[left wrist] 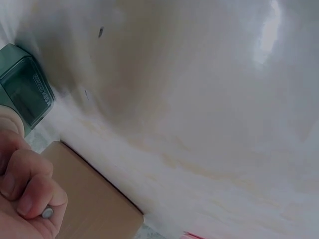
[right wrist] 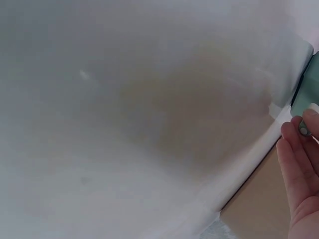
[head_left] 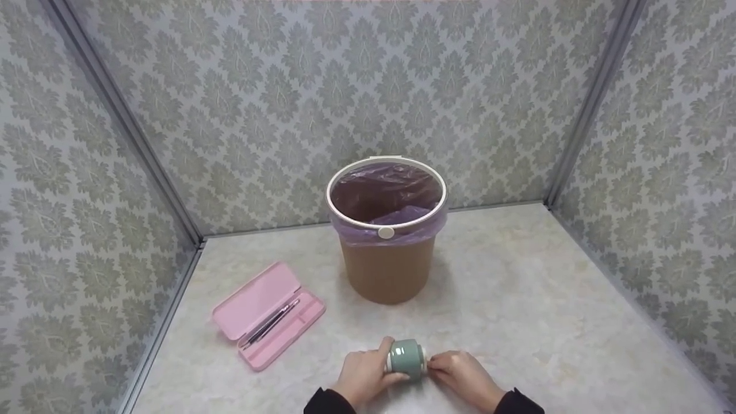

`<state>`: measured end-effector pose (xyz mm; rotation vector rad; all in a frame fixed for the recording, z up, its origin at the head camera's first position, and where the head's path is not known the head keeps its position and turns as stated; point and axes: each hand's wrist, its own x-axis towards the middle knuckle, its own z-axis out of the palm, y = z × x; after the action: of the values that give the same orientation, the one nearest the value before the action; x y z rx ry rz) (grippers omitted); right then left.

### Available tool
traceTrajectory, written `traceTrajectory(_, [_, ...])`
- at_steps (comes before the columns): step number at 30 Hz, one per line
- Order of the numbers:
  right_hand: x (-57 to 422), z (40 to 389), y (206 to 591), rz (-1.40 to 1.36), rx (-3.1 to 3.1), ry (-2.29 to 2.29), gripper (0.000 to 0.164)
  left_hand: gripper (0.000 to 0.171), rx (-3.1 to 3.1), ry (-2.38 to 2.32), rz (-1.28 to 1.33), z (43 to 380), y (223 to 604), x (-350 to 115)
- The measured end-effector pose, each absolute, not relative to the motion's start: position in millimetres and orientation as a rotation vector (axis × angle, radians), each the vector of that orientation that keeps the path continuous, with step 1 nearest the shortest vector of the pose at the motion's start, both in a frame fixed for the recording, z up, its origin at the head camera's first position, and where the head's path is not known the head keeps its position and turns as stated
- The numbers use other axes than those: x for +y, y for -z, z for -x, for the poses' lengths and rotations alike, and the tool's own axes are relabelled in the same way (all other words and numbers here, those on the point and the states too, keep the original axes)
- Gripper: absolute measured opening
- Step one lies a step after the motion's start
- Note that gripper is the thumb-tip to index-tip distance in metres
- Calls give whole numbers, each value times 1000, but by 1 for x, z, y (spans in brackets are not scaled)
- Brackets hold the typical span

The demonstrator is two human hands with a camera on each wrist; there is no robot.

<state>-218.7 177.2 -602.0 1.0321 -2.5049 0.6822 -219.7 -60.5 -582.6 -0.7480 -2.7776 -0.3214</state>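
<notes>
A green pencil sharpener lies near the table's front edge, between both hands. My left hand grips its left end, thumb and index finger on opposite sides. In the left wrist view, a dark see-through drawer shows on the sharpener. There, the round grey end of a thin pencil-like rod pokes out of the curled fingers; its length is hidden. At the right end, my right hand pinches a small crank knob between thumb and fingers.
Behind the hands stands a brown waste bin with a purple liner and a white rim. Left of it lies an open pink pencil case with dark pens inside. Patterned walls enclose the table on three sides.
</notes>
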Motion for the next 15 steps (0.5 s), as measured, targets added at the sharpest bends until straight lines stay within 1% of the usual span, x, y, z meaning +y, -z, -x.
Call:
traceTrajectory(8, [177, 216, 600, -1070, -2452, -628, 11, 64, -2802, 309, 757, 219, 579, -62])
traceTrajectory(15, [177, 211, 595, -1146, -2427, -673, 10, 65, -2796, 293, 744, 220, 578, -62])
